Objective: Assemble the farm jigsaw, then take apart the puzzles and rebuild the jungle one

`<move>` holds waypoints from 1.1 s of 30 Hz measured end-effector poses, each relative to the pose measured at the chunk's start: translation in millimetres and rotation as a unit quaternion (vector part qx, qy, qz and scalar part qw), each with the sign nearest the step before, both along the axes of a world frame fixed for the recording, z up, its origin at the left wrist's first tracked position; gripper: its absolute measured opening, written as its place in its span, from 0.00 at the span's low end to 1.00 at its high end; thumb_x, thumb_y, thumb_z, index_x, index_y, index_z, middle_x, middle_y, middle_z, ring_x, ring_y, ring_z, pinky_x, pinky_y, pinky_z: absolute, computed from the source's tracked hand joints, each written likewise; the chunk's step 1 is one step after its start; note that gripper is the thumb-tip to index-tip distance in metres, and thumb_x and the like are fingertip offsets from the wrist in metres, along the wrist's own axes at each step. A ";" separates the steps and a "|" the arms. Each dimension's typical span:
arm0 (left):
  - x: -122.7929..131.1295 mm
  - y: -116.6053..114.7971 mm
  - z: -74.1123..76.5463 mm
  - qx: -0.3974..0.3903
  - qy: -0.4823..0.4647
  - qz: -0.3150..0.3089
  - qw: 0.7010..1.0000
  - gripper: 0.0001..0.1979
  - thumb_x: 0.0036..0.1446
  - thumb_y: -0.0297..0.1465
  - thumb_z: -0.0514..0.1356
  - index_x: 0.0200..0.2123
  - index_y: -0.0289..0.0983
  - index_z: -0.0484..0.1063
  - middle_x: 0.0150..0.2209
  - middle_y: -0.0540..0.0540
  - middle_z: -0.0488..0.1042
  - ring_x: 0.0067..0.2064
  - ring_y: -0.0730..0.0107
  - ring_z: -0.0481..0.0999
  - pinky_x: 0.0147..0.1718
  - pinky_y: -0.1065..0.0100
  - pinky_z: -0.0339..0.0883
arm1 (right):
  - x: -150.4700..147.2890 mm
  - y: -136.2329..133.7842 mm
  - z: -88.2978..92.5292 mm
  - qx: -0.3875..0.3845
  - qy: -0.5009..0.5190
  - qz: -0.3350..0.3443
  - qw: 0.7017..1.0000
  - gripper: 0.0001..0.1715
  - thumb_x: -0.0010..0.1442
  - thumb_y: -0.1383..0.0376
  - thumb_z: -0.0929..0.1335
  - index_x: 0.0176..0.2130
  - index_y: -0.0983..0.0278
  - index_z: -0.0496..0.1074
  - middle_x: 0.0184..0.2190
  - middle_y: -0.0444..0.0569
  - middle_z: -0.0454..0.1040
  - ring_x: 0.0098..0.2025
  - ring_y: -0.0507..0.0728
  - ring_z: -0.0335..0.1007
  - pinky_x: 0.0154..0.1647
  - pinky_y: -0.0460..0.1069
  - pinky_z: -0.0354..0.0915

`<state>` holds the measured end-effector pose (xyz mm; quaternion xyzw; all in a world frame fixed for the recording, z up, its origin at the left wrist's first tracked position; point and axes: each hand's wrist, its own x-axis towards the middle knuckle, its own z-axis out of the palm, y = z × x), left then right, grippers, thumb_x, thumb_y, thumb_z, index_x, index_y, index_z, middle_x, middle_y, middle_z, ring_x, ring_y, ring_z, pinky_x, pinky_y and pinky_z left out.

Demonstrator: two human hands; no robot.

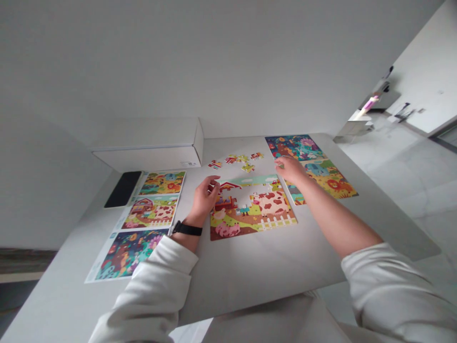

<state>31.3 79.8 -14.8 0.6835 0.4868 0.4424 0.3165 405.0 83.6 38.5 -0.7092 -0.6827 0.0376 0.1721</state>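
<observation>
A farm jigsaw puzzle point(250, 219) with a cow, pigs and a white fence lies in front of me, with a gap in its upper middle. My left hand point(206, 195), a black band on its wrist, is at the puzzle's left edge with loosely curved fingers apart and nothing visible in them. Beyond the puzzle's upper right corner, my right hand point(290, 169) has its fingertips pinched together; whatever they hold, if anything, cannot be made out. Several loose puzzle pieces point(247, 167) lie on the table behind the farm puzzle.
Left of me a picture sheet point(150, 212) shows three scenes, beside a black phone point(123, 189). A white box point(150, 155) stands against the wall. On the right lie an undersea puzzle point(303, 146) and a safari puzzle point(330, 178). The table point(257, 267) is pale.
</observation>
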 end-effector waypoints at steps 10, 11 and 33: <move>1.0 -1.1 6.4 0.003 -0.018 -0.004 1.000 0.14 0.66 0.34 0.59 0.52 0.39 0.78 0.33 0.51 0.77 0.28 0.74 0.70 0.29 0.72 0.65 | -18.0 107.7 -20.0 -0.069 -0.079 0.025 0.994 0.24 0.71 0.63 0.69 0.63 0.62 0.78 0.62 0.62 0.79 0.65 0.66 0.74 0.68 0.57 0.65; 1.0 -0.5 6.1 0.003 -0.020 -0.004 1.000 0.13 0.66 0.33 0.59 0.51 0.39 0.78 0.33 0.51 0.77 0.27 0.74 0.70 0.29 0.72 0.65 | -18.3 114.3 -22.1 -0.074 -0.084 0.028 0.993 0.25 0.71 0.64 0.69 0.65 0.62 0.77 0.62 0.62 0.78 0.65 0.66 0.74 0.68 0.57 0.65; -0.8 4.5 11.7 0.056 -0.056 -0.053 0.996 0.17 0.64 0.36 0.65 0.55 0.40 0.77 0.55 0.41 0.77 0.47 0.66 0.77 0.36 0.71 0.73 | -35.9 -1.2 -18.7 0.087 0.383 0.090 0.915 0.14 0.57 0.57 0.75 0.40 0.58 0.71 0.32 0.43 0.75 0.33 0.55 0.70 0.39 0.51 0.68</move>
